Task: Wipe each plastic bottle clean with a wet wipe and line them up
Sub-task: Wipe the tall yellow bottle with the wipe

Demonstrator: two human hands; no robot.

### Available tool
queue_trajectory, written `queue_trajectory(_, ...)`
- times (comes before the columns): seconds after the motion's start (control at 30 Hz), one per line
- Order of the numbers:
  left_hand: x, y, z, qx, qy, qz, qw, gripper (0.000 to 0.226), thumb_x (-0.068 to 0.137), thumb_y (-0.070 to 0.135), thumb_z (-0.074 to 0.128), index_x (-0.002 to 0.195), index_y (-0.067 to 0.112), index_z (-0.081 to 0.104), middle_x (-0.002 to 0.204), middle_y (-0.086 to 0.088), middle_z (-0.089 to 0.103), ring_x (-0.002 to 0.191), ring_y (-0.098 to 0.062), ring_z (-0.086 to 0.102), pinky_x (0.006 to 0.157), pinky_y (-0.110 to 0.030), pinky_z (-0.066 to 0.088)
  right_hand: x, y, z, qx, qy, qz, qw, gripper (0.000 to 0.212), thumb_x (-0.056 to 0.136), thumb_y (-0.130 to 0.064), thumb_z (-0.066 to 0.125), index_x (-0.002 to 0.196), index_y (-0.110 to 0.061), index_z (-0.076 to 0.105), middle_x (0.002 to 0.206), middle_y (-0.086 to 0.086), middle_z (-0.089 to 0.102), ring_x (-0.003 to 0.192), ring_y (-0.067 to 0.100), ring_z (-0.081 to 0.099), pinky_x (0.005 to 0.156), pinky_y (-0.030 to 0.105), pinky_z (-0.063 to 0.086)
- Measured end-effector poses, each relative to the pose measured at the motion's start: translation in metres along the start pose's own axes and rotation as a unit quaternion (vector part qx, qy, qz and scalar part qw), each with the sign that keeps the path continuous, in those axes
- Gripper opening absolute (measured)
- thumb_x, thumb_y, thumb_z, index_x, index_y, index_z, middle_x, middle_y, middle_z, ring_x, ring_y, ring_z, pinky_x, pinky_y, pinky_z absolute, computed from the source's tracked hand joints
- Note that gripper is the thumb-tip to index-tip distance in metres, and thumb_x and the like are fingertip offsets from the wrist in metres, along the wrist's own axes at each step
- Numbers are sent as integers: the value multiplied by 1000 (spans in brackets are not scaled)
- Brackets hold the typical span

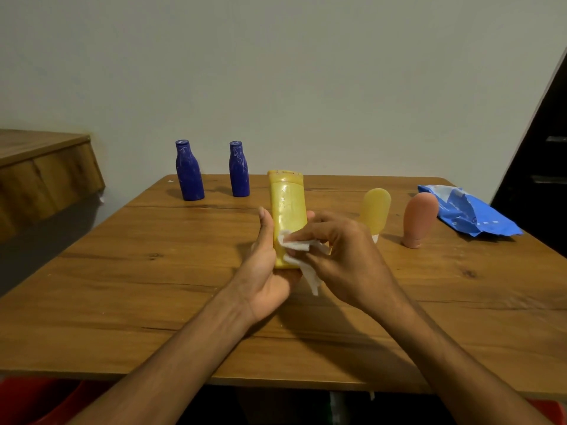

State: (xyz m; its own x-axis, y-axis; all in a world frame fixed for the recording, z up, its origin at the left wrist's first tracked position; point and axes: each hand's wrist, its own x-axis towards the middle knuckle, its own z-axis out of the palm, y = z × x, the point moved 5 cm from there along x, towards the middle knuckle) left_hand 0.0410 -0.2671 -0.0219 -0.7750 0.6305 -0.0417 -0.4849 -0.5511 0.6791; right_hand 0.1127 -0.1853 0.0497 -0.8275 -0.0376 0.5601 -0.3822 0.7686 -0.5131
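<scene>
Hands hold one wipe, one bottle among five

Your two bare forearms reach in from the bottom edge and meet near the middle. Your left hand is turned with the palm to the right and grips the yellow bottle at its lower part. The thumb lies straight up along the bottle's left side. One fingertip shows at the right side, so the other fingers are probably wrapped behind, where the view does not reach. Your right hand is in front, with its back facing up and the wrist bent a little. Its fingers are curled and pinch the white wipe against the front of the bottle.
</scene>
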Motion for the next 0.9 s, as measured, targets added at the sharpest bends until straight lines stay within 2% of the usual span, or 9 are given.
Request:
queue_trajectory(0.07, 2, -2, -2, 3, -1, -11, 1000, 76, 87, 68, 42, 135, 11, 56, 126, -19, 62, 130, -36, 52, 109, -52, 40, -1, 0, 5, -3, -34, -12, 999, 22, 80, -19, 72, 102, -18, 72, 101, -4, 66, 93, 2, 59, 79, 14, 49)
queue_trajectory(0.23, -1, -5, 2, 5, -6, -11, 1000, 73, 88, 66, 42, 136, 12, 51, 127, -23, 63, 122, -38, 58, 111, -57, 36, 2, 8, 4, -22, 52, -12, 998, 23, 80, -19, 72, 103, -16, 71, 100, -4, 63, 86, -4, 53, 72, 11, 44)
queue_trajectory(0.4, -1, -7, -1, 13, -10, -26, 1000, 81, 83, 69, 45, 139, 11, 48, 132, -23, 59, 126, -39, 55, 110, -60, 36, -2, 2, 12, -30, -23, -44, 998, 27, 81, -16, 72, 107, -18, 71, 99, -4, 63, 88, 3, 57, 72, 13, 48)
queue_trajectory(0.53, -3, -14, 4, 38, -21, -23, 999, 75, 86, 67, 42, 138, 13, 48, 131, -23, 60, 125, -38, 56, 109, -63, 36, 0, 7, 3, -28, 67, -28, 997, 26, 80, -15, 73, 105, -18, 71, 96, -9, 58, 87, 3, 55, 72, 15, 46)
queue_trajectory(0.63, -6, -14, 6, 47, -17, -15, 999, 70, 89, 64, 41, 138, 14, 50, 130, -19, 62, 125, -35, 57, 111, -59, 36, -2, 10, 5, -30, 104, -22, 994, 26, 81, -14, 73, 107, -18, 70, 96, -6, 58, 88, 11, 55, 72, 31, 53)
queue_trajectory(0.73, -8, -14, 8, 69, -11, -6, 998, 63, 90, 61, 40, 132, 16, 55, 126, -17, 66, 122, -33, 60, 108, -57, 40, -1, 12, 1, -27, 131, -21, 991, 27, 82, -17, 72, 109, -17, 69, 97, -2, 59, 88, 15, 56, 71, 37, 54)
queue_trajectory(0.83, -8, -12, 7, 89, 4, -1, 996, 61, 90, 61, 40, 130, 17, 57, 123, -16, 68, 119, -31, 62, 104, -52, 45, -1, 10, -3, -29, 135, -30, 990, 27, 80, -18, 71, 108, -16, 70, 96, -2, 59, 87, 15, 56, 69, 33, 52)
queue_trajectory(0.9, -7, -9, 5, 91, 10, -1, 996, 67, 89, 64, 40, 132, 16, 55, 125, -18, 66, 121, -33, 60, 107, -58, 41, -3, 8, 0, -32, 97, -38, 994, 26, 79, -17, 73, 105, -16, 71, 95, -6, 58, 85, 6, 54, 69, 21, 47)
